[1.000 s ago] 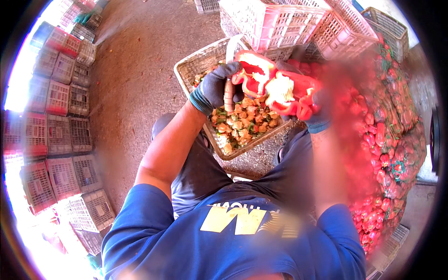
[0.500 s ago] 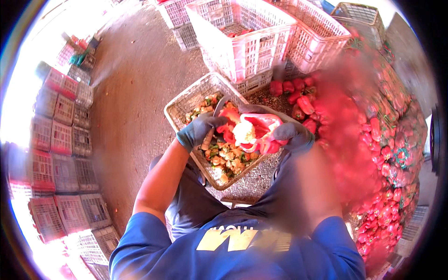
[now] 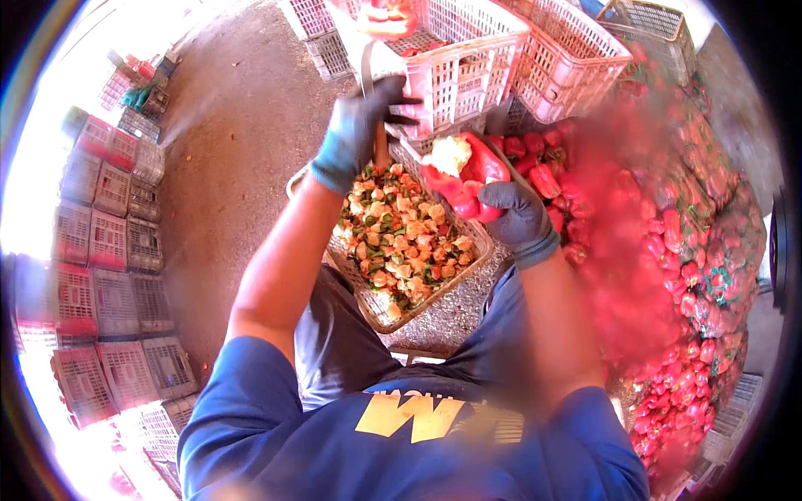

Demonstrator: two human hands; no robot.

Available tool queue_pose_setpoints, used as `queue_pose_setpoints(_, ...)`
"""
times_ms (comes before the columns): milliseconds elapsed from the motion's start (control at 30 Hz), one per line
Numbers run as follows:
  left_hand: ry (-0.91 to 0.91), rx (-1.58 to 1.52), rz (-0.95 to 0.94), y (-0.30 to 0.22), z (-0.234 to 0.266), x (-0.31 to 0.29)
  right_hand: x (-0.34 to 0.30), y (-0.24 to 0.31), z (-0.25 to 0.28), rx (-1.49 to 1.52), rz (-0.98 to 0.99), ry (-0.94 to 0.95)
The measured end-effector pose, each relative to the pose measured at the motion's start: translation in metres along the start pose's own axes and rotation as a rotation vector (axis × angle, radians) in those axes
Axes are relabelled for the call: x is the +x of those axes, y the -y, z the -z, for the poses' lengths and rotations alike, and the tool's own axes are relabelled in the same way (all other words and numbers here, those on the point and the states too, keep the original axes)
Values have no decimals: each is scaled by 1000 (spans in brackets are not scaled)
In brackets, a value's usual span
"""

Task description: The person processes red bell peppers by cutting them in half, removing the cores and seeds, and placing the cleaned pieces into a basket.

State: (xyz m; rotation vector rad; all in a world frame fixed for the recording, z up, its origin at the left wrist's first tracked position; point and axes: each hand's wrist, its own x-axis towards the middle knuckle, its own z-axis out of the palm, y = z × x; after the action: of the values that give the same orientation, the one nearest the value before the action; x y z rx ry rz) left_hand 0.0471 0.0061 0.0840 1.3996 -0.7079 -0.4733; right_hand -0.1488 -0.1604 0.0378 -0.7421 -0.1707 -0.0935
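My left hand [image 3: 363, 117], in a dark glove with a teal cuff, is raised at the near side of the white crate [image 3: 472, 88]. A knife [image 3: 367, 71] is held in it, blade upward and handle below, while some fingers stretch out to the right. Just beyond, a red pepper piece [image 3: 388, 18] shows over the crate's left part, apart from the hand. My gloved right hand [image 3: 518, 219] grips an opened red bell pepper [image 3: 480, 171] with its pale seed core exposed. Under both hands lies a shallow crate [image 3: 455, 288] of cut-out cores and green stems [image 3: 401, 238].
Red peppers [image 3: 668, 275] are heaped along my right, some in net bags [image 3: 727, 242]. A second tall crate [image 3: 576, 58] stands beside the white one. Stacked crates [image 3: 109, 234] line the left beyond the brown floor [image 3: 217, 167].
My left hand has moved forward and up with the knife, away from the pepper. A red piece now shows above the white crate. My right hand keeps the rest of the pepper.
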Motion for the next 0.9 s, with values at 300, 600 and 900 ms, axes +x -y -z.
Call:
queue_pose_setpoints(300,0,-99,382,35,-60,-93,20,-28,15,-54,40,-150)
queue_pose_setpoints(600,-64,-60,275,49,-38,-97,31,-44,13,-285,31,-271)
queue_pose_setpoints(900,-72,40,228,49,-24,-99,37,-68,42,-1088,267,-443)
